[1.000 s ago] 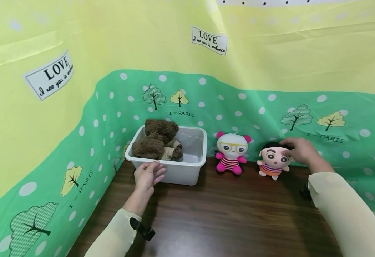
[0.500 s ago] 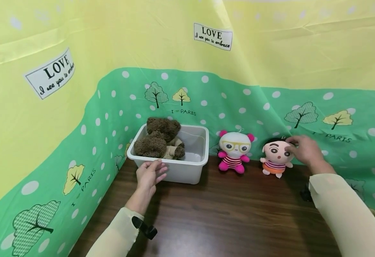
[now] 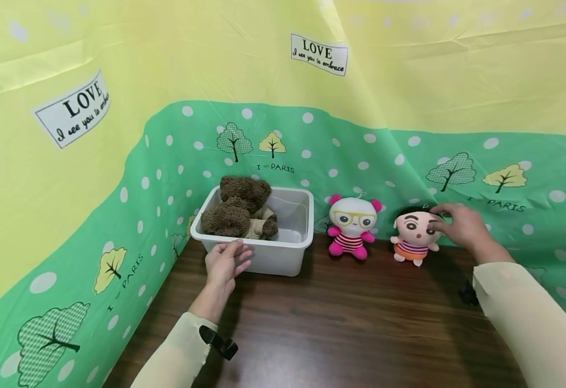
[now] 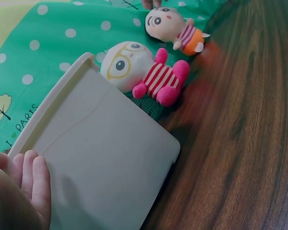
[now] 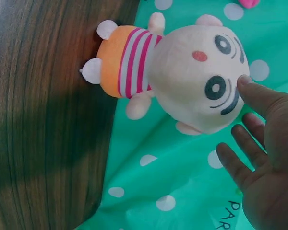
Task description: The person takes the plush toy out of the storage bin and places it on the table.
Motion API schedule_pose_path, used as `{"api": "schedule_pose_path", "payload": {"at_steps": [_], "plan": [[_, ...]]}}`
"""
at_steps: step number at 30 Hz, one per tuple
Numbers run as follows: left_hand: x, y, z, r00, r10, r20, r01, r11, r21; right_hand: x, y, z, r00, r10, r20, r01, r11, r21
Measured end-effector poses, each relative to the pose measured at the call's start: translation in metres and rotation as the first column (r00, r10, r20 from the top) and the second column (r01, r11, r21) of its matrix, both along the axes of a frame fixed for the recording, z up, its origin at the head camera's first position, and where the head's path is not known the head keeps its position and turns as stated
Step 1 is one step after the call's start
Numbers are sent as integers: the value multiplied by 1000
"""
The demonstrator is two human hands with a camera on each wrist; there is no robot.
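In the head view my left hand (image 3: 225, 264) is at the front rim of a light grey plastic bin (image 3: 273, 260). Its thumb lies at the rim while the other fingers reach along the outer wall, as the left wrist view also shows. Two brown teddy bears (image 3: 226, 218) in beige clothes lie inside the bin's left half. My right hand (image 3: 464, 229) pinches the head of a plush boy doll (image 5: 197, 81) with black hair, striped shirt and orange shorts. The thumb presses on its forehead; the index finger is over the hair. Upright, the doll leans near the fabric backdrop.
A pink and white panda plush (image 3: 353, 223) with yellow glasses sits between bin and doll. Behind everything hangs a green and yellow printed cloth (image 3: 341, 156), which also runs along the left side. The dark wooden table (image 3: 341, 318) stretches in front.
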State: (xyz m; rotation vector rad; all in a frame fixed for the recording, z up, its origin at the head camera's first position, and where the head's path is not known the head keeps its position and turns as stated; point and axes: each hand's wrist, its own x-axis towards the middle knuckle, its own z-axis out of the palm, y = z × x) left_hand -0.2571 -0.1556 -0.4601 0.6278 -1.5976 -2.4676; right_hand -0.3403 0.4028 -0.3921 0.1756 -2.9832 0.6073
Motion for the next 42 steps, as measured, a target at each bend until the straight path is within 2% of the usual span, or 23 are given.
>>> {"api": "schedule_pose_path", "payload": {"at_steps": [6,10,24,27,32,38,42], "plan": [[1,0,0,1000,-9,-1,9,1000,14,5,-7,12,1000,21,-7,-21,1000,0],[1,0,1,1000,-13,-2,13,1000,19,5,-24,26,997,73,-11,-73,997,9],[1,-2,1,1000,-15,7,15,1000,21,-18,-128,63,964,256,-69,-256,967,8],[0,0,1,1000,-17,2,17,1000,21,-20,-154,64,956,285,-71,-286,958,-13],[0,-1,0,1000,-14,-1,14,1000,27,-22,-199,64,929,364,-75,-368,928,-55],[1,-1,2,1000,-15,9,15,1000,26,-24,-254,59,907,420,-33,-420,894,-155],[1,-1,1,1000,-13,6,13,1000,27,-28,-292,53,878,478,-21,-473,861,-184]]}}
